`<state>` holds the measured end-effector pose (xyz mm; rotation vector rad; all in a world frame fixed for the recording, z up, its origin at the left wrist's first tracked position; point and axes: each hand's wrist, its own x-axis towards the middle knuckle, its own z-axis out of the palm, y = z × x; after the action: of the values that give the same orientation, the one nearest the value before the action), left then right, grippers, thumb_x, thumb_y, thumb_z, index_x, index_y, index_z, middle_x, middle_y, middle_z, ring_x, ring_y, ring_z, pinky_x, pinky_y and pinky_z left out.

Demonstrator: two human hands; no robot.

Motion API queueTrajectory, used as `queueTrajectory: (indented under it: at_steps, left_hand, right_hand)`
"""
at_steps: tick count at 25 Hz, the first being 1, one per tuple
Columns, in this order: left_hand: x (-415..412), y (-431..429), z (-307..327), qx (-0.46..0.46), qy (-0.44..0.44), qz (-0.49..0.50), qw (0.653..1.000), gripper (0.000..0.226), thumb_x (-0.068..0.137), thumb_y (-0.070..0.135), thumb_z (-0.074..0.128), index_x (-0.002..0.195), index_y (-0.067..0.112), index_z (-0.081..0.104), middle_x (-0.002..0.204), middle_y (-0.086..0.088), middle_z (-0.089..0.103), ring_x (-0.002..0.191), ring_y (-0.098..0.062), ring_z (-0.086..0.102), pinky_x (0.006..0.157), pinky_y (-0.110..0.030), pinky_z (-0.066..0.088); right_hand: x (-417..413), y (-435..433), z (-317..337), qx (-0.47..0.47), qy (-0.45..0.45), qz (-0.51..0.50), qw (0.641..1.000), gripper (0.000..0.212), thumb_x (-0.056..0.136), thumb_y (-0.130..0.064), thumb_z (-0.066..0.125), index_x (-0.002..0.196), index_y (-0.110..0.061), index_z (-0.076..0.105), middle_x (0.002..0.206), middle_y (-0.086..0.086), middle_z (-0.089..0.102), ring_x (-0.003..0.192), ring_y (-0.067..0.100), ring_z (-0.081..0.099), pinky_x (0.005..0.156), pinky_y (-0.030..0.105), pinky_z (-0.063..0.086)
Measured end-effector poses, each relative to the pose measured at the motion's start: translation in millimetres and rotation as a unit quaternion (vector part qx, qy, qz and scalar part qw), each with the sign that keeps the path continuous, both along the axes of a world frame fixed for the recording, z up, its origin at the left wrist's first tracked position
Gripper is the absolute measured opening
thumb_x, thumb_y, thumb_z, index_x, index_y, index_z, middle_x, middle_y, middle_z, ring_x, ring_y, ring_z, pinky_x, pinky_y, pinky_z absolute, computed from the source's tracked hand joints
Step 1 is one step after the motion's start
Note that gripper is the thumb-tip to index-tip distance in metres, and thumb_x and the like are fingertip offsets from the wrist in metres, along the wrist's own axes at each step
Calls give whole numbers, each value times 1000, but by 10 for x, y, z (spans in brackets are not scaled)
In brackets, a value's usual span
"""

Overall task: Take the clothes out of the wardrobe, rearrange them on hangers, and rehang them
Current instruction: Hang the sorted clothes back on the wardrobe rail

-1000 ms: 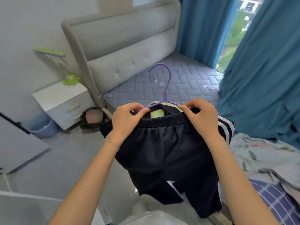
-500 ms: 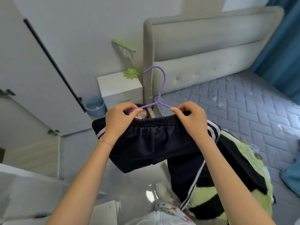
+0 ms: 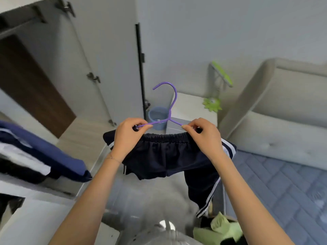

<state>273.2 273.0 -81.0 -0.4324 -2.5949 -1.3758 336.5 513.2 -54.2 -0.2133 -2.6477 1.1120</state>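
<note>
Bedroom here: pale grey floor [image 3: 145, 195] below, a white wardrobe door [image 3: 106, 50] swung open up left, a blurred navy garment [image 3: 53, 156] on a ledge at far left. Ahead, a blue bin [image 3: 155, 114] sits just beside a white nightstand [image 3: 191, 106], with a green lamp [image 3: 212, 103] on its back corner. To the right, a beige padded headboard [image 3: 283, 103] and a grey quilted mattress [image 3: 283, 183]. A green and black garment [image 3: 221, 228] lies crumpled at lower right.

Now the action, dead centre and in mid-air: a purple hanger [image 3: 169, 118], hook pointing up and its tip curling left, shoulders running left to right. Dark trousers [image 3: 164, 154] with white side stripes hang from it, elastic waistband level along that line, legs down; the right leg drops further, almost to the green garment. The left hand [image 3: 127, 137] pinches the hanger's left arm at the waistband between thumb and forefinger. The right hand [image 3: 203, 137] pinches the right arm likewise.
</note>
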Motion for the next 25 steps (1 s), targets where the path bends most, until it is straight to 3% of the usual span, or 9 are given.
queueTrajectory:
  at_steps: [6,12,16,20,25]
  left_hand:
    - [-885,-783,-140,-48,11,151,987,14,84,34,73,77,23,72,71,12,63,77,-10,50,65,-16,36]
    - [-1857,-1698,-316,-41,10,260,965,13,88,30,69,85,19,75,82,12,69,80,-6,57,79,-31,48]
    - [-2278,-2310,-349,-36,-15,311,950,17,88,32,69,99,20,75,99,9,71,95,-9,63,86,-33,52]
    - [-2403,-2850,-381,-72,-5,413,908,30,90,35,68,116,19,70,130,0,63,118,-13,58,99,-30,47]
    - [-2317,-3386,-373,-127,27,518,845,27,92,29,66,113,13,71,118,-5,68,114,-22,60,101,-36,45]
  right_hand:
    - [-1521,-658,-70,-4,-38,167,985,25,86,-45,66,72,-25,65,72,-11,60,71,5,54,62,24,38]
    - [-2842,-1729,-127,1,-70,246,967,35,86,-45,66,58,-27,54,57,-12,52,57,6,47,57,25,37]
    - [-3516,-2441,-133,13,-79,297,951,35,86,-43,66,63,-19,57,57,-8,52,56,10,47,54,25,37]
    - [-4003,-3130,-190,25,-95,350,932,32,87,-43,64,68,-18,61,63,-2,58,63,16,54,55,28,40]
    - [-4399,-4019,-370,7,-148,420,895,27,90,-43,61,70,-24,61,60,-9,55,57,8,51,53,26,35]
